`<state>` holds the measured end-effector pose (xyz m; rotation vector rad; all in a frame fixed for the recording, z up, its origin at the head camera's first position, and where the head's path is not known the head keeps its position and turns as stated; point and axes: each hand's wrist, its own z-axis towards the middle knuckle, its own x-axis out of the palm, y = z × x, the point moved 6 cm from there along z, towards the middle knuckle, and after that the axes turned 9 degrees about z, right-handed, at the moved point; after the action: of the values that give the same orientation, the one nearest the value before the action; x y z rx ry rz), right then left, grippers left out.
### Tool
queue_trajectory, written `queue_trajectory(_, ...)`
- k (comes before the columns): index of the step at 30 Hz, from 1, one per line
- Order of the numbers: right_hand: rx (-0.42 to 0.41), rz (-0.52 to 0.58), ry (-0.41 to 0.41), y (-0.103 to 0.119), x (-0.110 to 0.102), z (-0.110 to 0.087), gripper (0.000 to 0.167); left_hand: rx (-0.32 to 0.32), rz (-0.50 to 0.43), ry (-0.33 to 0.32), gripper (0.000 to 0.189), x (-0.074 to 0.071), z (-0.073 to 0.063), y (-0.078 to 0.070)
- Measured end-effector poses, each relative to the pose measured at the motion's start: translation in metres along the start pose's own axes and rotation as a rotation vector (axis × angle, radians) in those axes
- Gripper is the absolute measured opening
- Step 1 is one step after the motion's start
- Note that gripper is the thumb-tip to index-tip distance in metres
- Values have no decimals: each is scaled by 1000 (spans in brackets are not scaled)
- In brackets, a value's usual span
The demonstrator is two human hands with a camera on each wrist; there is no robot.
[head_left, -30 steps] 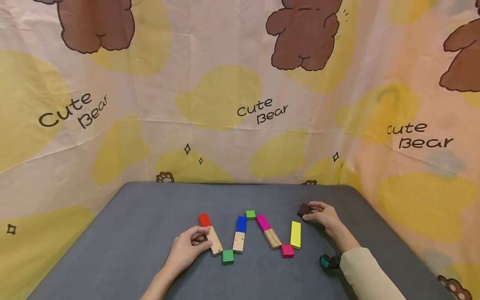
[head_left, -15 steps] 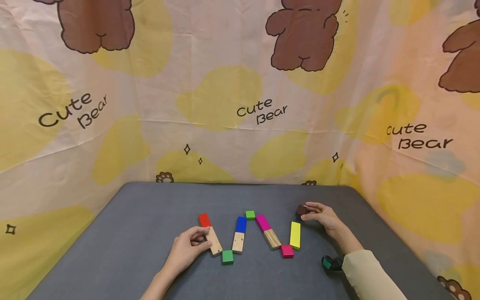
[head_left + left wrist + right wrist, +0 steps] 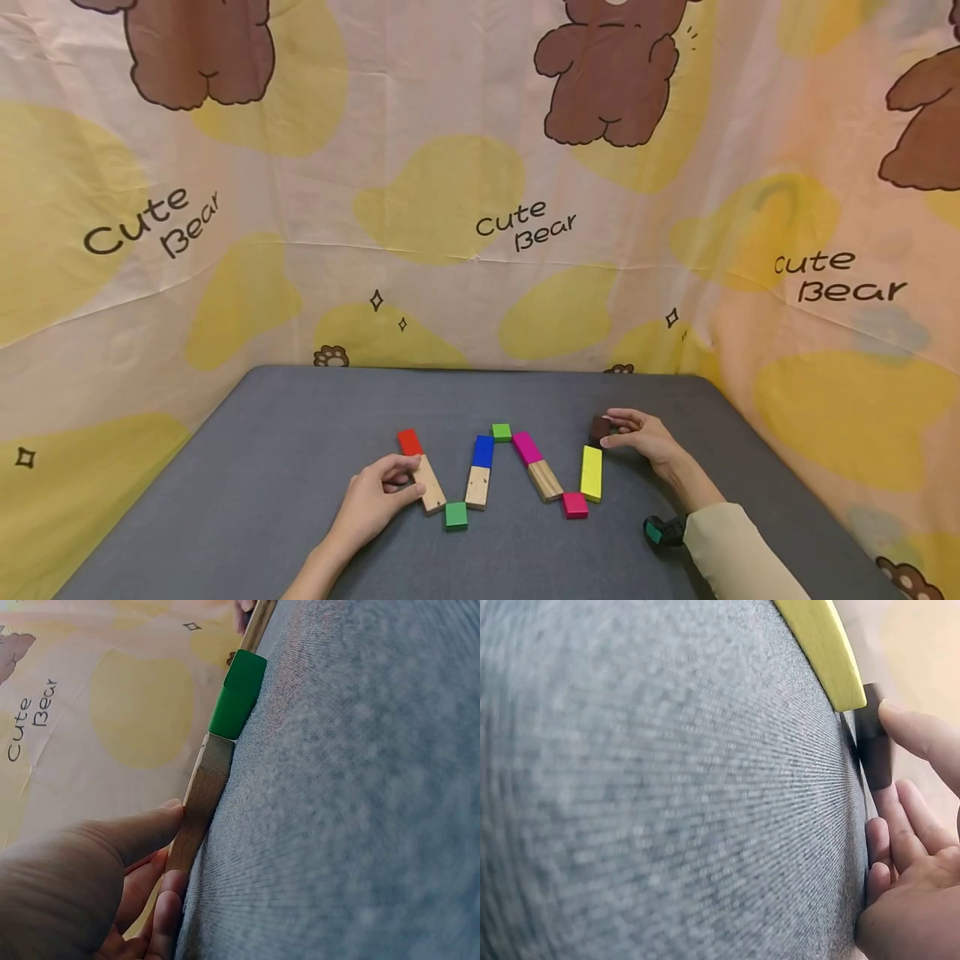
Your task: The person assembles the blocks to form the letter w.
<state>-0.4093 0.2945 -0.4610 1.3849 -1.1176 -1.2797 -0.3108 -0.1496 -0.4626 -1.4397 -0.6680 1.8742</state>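
A dark brown block (image 3: 599, 430) is pinched between the thumb and fingertips of my right hand (image 3: 647, 435). It is just beyond the far end of a yellow block (image 3: 592, 473); the right wrist view shows the brown block (image 3: 874, 736) close to that end, and whether they touch I cannot tell. My left hand (image 3: 377, 492) grips a plain wooden block (image 3: 429, 485), thumb (image 3: 154, 829) on one side and fingers on the other. At the wooden block's far end lies a red block (image 3: 409, 442). A green block (image 3: 456, 516) sits at its near end.
The zigzag row continues with a blue block (image 3: 483, 451), light green block (image 3: 501, 432), magenta block (image 3: 527, 447) and pink block (image 3: 575, 505), plus more plain wood. A black strap with a teal part (image 3: 663, 531) is by the right sleeve. Patterned cloth (image 3: 435, 200) hangs behind the grey table (image 3: 315, 417).
My right hand has moved the brown block slightly left and nearer, toward the far end of the yellow block. The left hand keeps its place on the wooden block.
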Motion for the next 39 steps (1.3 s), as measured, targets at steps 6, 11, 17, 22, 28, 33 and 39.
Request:
queue_trajectory(6, -3, -13, -20, 0, 0, 4, 68, -5, -7, 8, 34, 1, 3, -1)
queue_trajectory(11, -6, -30, -46, 0, 2, 5, 64, -11, -5, 7, 35, 0, 4, 1)
queue_trajectory(17, -18, -54, -13, 1, 8, 3, 61, -16, 1, 6, 35, 0, 2, 3)
queue_trajectory(22, -15, -68, 3, 1, 10, 2, 60, -18, 9, 9, 36, 0, 0, 3)
queue_trajectory(28, -8, -74, 12, 2, 11, 3, 57, -20, 11, 10, 36, -1, -1, 2)
queue_trajectory(33, -10, -56, 30, 2, 12, 4, 57, -30, 12, 11, 35, -2, -1, 2)
queue_trajectory(39, 7, -26, 7, 0, 11, 8, 56, -69, -123, 42, 37, -4, 0, 5)
